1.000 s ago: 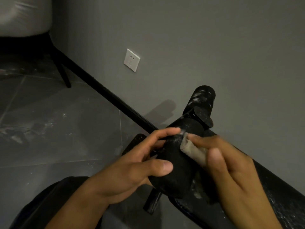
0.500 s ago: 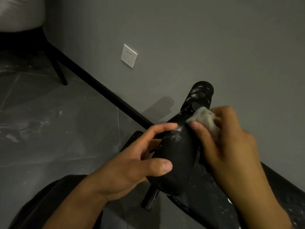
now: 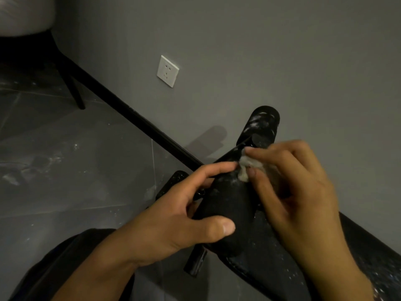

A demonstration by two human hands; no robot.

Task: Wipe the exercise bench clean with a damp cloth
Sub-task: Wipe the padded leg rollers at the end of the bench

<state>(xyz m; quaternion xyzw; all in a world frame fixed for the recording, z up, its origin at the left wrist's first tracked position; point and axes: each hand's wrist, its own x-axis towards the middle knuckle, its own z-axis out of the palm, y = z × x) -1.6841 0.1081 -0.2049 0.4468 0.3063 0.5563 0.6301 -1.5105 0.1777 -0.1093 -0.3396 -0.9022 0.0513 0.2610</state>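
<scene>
Gripping the near black foam roller of the exercise bench, the left hand curls round it, thumb across the near side and forefinger stretched along the top. The right hand pinches a small pale cloth between thumb and fingers and presses it on the roller's upper end, just beside the left forefinger's tip. White specks dot the foam there.

The right hand hides the part beyond, so how the roller joins the frame is hard to tell. A second roller, streaked white, rises behind the cloth.

The held roller's long axis runs from the person up and right toward the grey wall. The bench's speckled pad stretches away to the lower right along that wall. A white socket sits above the black skirting, and a chair leg stands on the dusty floor.
</scene>
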